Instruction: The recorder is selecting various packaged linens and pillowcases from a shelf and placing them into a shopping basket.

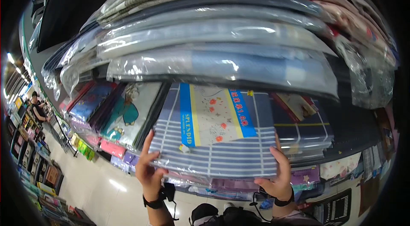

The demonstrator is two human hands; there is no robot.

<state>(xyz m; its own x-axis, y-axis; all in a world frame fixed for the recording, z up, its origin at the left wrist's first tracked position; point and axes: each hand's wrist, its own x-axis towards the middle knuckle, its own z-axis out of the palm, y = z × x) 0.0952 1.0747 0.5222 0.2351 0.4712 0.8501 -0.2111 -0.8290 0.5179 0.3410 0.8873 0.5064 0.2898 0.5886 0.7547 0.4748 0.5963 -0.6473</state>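
Observation:
Between my hands is a folded blue fabric pack with white stripes [237, 160], wrapped in clear plastic. A printed paper band [213, 114] with blue and yellow edges and red flowers lies across its top and bears writing. My left hand [149, 165] grips the pack's left side, thumb at the near edge. My right hand [277, 170] holds the right side in the same way. The pack's far edge lies under the shelf above. To its left sits a white pack with a teal cartoon figure [128, 114]; to its right, a stack of dark blue packs [302, 134].
Overhead, a shelf holds a stack of plastic-wrapped folded textiles [205, 62] that juts toward me. More packs, one of them purple [304, 174], lie on a lower level. A black crate [336, 208] stands at lower right. Down the aisle at left is a person [40, 110].

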